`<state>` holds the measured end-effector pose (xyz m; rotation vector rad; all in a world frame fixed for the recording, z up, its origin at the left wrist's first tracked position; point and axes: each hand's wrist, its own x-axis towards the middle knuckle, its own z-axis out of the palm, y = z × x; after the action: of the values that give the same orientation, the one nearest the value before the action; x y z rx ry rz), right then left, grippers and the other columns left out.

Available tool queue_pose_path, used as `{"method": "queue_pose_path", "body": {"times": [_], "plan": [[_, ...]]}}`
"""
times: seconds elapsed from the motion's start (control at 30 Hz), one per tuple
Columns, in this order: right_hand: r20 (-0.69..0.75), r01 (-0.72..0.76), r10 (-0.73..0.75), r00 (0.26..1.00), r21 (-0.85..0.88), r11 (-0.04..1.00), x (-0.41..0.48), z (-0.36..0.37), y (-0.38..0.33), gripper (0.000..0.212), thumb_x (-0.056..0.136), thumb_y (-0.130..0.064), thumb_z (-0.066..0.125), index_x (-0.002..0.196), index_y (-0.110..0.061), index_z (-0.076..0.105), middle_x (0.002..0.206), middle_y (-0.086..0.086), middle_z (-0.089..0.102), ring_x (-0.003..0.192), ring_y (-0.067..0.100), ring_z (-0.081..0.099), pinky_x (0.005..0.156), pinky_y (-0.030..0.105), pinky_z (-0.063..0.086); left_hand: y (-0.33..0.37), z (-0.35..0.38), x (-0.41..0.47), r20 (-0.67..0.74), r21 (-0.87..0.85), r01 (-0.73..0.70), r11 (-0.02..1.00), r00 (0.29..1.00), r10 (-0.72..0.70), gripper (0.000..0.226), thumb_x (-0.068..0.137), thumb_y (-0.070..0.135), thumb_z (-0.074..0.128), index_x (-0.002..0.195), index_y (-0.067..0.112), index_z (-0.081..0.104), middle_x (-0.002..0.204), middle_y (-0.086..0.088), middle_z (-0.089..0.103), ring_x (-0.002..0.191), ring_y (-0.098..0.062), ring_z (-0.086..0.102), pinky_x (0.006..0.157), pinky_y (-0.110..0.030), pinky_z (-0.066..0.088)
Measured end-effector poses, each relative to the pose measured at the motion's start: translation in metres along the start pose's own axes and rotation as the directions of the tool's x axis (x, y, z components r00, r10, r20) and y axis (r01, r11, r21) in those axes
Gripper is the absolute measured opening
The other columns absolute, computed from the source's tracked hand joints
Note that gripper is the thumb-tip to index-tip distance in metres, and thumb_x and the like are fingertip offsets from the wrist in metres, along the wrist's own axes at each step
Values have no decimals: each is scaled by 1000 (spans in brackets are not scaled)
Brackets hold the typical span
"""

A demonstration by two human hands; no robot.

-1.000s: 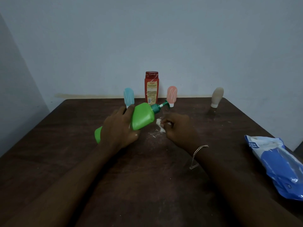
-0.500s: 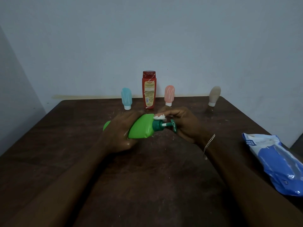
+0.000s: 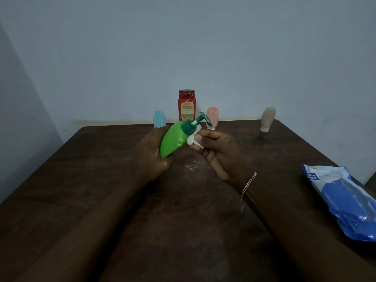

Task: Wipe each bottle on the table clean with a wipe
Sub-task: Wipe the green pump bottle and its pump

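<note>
1. Along the far edge of the table (image 3: 101,180), four bottles stand upright against the wall: a light blue bottle (image 3: 159,121) on the left, a taller red bottle (image 3: 186,105) beside it, a pink bottle (image 3: 212,115) next, and a beige bottle (image 3: 267,119) well apart to the right.
2. Near the middle, the green pump bottle (image 3: 172,139) is held off the table, tilted, with its dark green pump pointing up and away.
3. From this view its pump head crosses the pink bottle and the foot of the red bottle, and the holding fingers hide the blue bottle's base.
4. The left hand (image 3: 151,157) has its fingers curled round the green bottle's body.
5. The right hand (image 3: 219,151) pinches a crumpled white wipe (image 3: 192,139) and presses it to the bottle's shoulder, just under the pump collar.
6. A chain bracelet (image 3: 249,183) hangs at the right wrist.
7. Small white crumbs (image 3: 191,165) lie on the dark wood below the hands.
8. A blue and white wipe pack (image 3: 345,200) lies flat at the near right edge, well apart from the hands; what is inside cannot be seen.
9. All five bottles are opaque, so how full they are cannot be told.
</note>
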<state>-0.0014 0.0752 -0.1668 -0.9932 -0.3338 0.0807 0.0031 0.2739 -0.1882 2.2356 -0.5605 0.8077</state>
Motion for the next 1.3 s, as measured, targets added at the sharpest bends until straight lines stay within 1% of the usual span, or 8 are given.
{"method": "queue_pose_path", "body": {"times": [0.13, 0.23, 0.3, 0.5, 0.67, 0.83, 1.1, 1.3], "plan": [[-26, 231, -259, 965, -373, 898, -11, 11, 2, 11, 84, 4, 68, 94, 3, 72, 86, 15, 74, 73, 23, 72, 60, 27, 59, -7, -1, 6, -41, 120, 58, 991, 998, -53, 57, 75, 28, 75, 129, 19, 61, 105, 0, 68, 88, -16, 62, 71, -28, 44], [264, 558, -701, 663, -798, 226, -12, 8, -5, 16, 89, -4, 69, 104, -2, 72, 91, 8, 66, 81, 16, 66, 70, 24, 55, -6, -3, 8, -34, 150, 77, 986, 997, -73, 59, 72, 25, 78, 129, 18, 64, 102, -2, 71, 85, -18, 64, 70, -26, 40], [454, 564, -688, 566, -822, -79, -10, 5, -5, 20, 91, -2, 64, 111, -1, 69, 96, 10, 61, 86, 17, 61, 76, 25, 53, -2, -4, 7, 0, 163, 82, 983, 997, -83, 63, 71, 23, 80, 131, 19, 64, 105, -3, 73, 88, -18, 65, 73, -26, 42], [580, 415, -509, 636, -813, -409, -8, -4, 7, 23, 89, -2, 57, 110, 1, 65, 101, 16, 59, 87, 25, 58, 68, 34, 53, 8, -5, 8, 69, 173, 96, 980, 992, -109, 60, 71, 24, 82, 129, 18, 66, 103, -6, 75, 86, -17, 68, 76, -28, 51], [487, 353, -510, 709, -871, -341, -8, -9, 4, 17, 84, -4, 61, 100, -2, 65, 94, 10, 56, 75, 20, 54, 64, 35, 52, 9, -14, 9, 6, 163, 168, 972, 985, -172, 49, 69, 22, 84, 116, 13, 73, 76, 3, 65, 61, 0, 56, 56, -19, 36], [544, 457, -554, 630, -836, -302, -9, 1, -1, 16, 94, -7, 55, 103, 1, 67, 100, 13, 59, 81, 21, 59, 73, 30, 53, 8, -13, 10, 63, 186, 137, 973, 986, -151, 52, 71, 27, 83, 120, 13, 71, 90, -6, 75, 69, -12, 62, 62, -25, 44], [416, 337, -553, 722, -909, -244, -2, -15, 3, 15, 86, -4, 64, 100, -2, 67, 95, 10, 58, 77, 23, 61, 69, 33, 56, 10, -15, 7, 28, 127, 174, 976, 983, -179, 50, 70, 27, 83, 117, 13, 72, 82, 1, 69, 66, -4, 57, 57, -21, 36], [551, 428, -511, 660, -834, -347, -10, -2, 2, 19, 92, -5, 59, 109, -2, 67, 97, 10, 59, 83, 20, 58, 72, 25, 49, 11, -15, 6, 57, 158, 115, 981, 990, -126, 55, 71, 26, 82, 123, 14, 70, 93, -5, 75, 75, -15, 64, 63, -23, 41]]}}
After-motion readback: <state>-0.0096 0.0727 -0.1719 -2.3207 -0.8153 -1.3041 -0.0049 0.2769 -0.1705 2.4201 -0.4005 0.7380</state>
